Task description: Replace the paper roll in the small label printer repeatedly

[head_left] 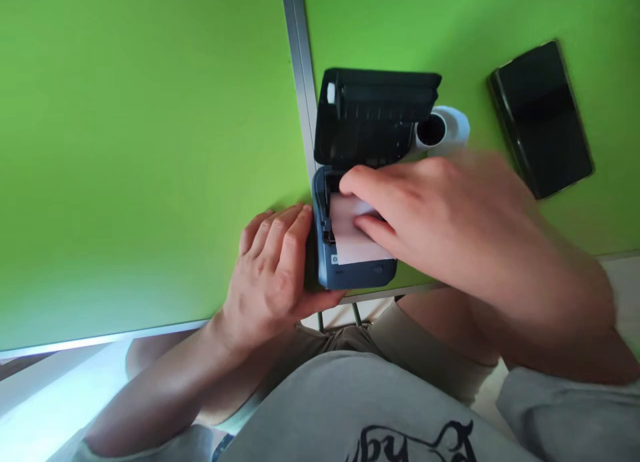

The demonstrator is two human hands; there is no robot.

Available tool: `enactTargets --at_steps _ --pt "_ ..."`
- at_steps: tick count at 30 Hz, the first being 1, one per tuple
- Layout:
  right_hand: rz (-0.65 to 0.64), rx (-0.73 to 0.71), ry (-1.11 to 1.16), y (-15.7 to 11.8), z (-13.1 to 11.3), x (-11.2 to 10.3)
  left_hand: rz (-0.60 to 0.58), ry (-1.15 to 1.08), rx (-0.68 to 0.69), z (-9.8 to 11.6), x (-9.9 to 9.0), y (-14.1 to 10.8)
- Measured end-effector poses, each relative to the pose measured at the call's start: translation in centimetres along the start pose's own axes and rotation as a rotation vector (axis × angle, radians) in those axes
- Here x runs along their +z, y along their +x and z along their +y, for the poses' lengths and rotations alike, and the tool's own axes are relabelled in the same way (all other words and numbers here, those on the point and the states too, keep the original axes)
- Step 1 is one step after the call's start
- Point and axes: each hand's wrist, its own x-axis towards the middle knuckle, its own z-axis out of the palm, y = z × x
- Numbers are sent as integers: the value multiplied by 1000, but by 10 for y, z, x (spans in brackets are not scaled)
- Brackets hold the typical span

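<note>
A small dark blue-grey label printer (357, 275) lies near the front edge of the table with its black lid (365, 129) raised. White paper (363, 239) rises out of its open compartment and hangs over the front. My left hand (273, 275) steadies the printer, fingers along its left side and thumb at the front edge. From the right, my right hand (425, 212) reaches into the compartment. Its thumb and curled fingers are on the paper, and the hand covers the compartment's right part. Behind the wrist, beside the lid, stands a white paper roll (456, 127) with a dark core.
A black phone or tablet in a case (545, 115) lies at the right. A grey metal seam (300, 69) divides the green tabletop (150, 149) just left of the printer. My lap is under the table's front edge.
</note>
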Motion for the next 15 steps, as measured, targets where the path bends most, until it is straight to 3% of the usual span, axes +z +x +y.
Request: enactTargets --at_steps 8,12,13,14,15 --pt "54 -66 125 4 5 -2 7 10 12 -1 1 0" --pt "52 -142 298 -7 21 -12 11 11 18 -1 1 0" --pt "146 -48 387 -10 30 -14 13 14 19 -1 1 0" --pt "318 105 479 -13 40 -15 15 17 20 -1 1 0" --pt "577 302 544 -15 53 -14 16 20 23 -1 1 0"
